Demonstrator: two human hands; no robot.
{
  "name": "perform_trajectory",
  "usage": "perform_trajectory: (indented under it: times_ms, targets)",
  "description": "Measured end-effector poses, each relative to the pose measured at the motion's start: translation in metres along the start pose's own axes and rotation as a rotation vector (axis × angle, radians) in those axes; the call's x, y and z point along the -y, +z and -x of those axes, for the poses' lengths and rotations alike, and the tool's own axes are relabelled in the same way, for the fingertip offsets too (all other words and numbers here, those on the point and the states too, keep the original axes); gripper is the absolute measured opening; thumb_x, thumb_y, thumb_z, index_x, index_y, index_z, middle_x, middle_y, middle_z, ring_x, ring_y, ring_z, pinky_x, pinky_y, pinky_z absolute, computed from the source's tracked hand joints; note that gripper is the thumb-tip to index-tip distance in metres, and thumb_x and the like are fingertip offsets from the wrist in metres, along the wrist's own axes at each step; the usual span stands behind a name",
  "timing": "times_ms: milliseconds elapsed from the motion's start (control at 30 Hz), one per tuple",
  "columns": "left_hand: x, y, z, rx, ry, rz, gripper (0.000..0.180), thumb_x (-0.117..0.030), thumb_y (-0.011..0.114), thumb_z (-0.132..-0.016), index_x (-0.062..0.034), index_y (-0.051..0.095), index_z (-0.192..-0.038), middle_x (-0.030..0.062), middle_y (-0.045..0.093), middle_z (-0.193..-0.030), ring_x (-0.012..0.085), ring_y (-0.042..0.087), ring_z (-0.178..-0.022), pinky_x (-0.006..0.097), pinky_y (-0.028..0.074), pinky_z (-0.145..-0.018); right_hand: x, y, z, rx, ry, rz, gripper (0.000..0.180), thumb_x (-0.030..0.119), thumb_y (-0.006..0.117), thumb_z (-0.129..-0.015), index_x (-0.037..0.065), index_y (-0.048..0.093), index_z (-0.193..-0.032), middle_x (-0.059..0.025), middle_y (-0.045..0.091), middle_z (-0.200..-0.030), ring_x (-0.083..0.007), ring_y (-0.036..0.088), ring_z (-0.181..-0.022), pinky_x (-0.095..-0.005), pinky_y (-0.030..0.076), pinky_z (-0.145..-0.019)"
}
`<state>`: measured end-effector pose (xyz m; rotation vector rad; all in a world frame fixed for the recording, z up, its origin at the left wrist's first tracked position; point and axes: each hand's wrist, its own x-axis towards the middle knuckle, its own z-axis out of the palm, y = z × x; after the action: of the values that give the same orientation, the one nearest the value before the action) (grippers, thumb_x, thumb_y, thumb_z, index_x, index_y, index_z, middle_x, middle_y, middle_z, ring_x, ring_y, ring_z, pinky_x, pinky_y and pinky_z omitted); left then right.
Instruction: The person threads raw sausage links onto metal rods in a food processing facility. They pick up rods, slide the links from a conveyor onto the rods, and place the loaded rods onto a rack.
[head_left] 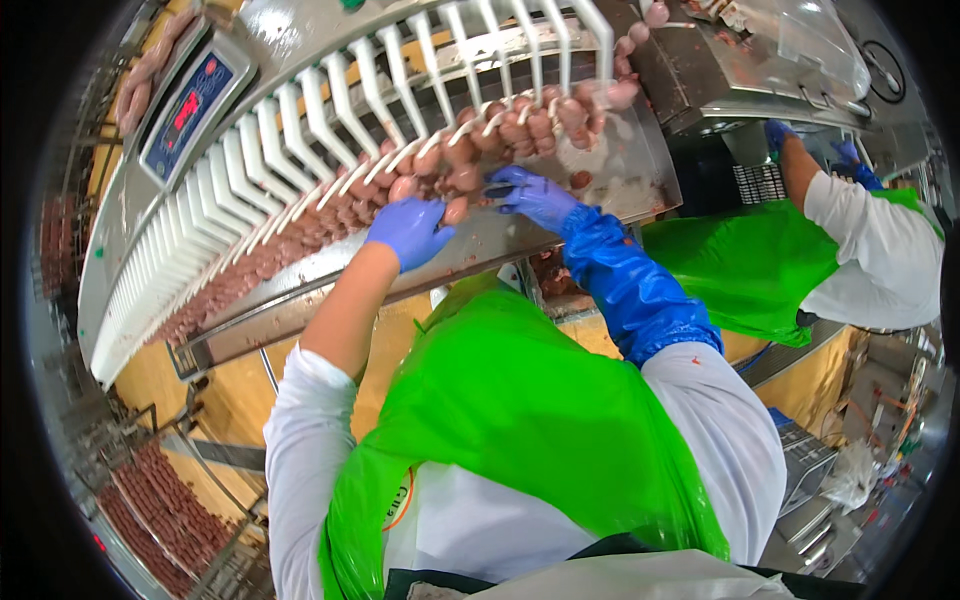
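Strings of plump pinkish-brown sausage links (461,165) hang from a long curved row of white hooks (372,92). My left hand (408,235), in a purple glove, is at the near side of the hanging links. Its fingers are closed around a sausage link (455,211) that shows at the fingertips. Just right of it, my right hand (536,198) wears a purple glove and a blue sleeve cover. Its fingers are stretched apart, pointing left toward the links, and I see nothing held in them.
Beneath the hooks runs a wet metal tray (640,165) with meat scraps. A scale with a lit display (190,110) stands at the far left. On the right, a co-worker in a green apron (745,262) works beside a metal machine (700,75). Racked sausages (165,510) are at lower left.
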<state>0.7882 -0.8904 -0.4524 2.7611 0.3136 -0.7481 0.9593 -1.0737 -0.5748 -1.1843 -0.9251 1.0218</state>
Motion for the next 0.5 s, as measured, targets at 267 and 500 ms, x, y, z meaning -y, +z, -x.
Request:
perform_trajectory:
  times_ms: [267,500]
  targets:
    - [0.024,0.05,0.012,-0.226,0.244,0.01,0.054,-0.033,0.062,-0.089,-0.0089,0.051,-0.137,0.0164,0.043,-0.148,0.0346,0.038,-0.139,0.047,0.036,-0.112,0.044,-0.21,0.043,-1.206,-0.425,0.359,0.036,0.002,0.058,-0.086,0.003,0.058,-0.122,-0.009,0.062,-0.115,-0.0212,0.059,-0.106,-0.0341,0.048,-0.094]
    - [0.016,0.038,0.011,-0.161,0.272,0.15,0.051,-0.032,0.062,-0.091,-0.0106,0.052,-0.136,0.016,0.045,-0.148,0.0347,0.039,-0.139,0.044,0.035,-0.113,0.08,-0.25,0.015,-0.638,-0.09,0.637,0.041,0.011,0.073,-0.078,0.0,0.062,-0.116,-0.0081,0.062,-0.098,-0.0213,0.06,-0.089,-0.0355,0.05,-0.083]
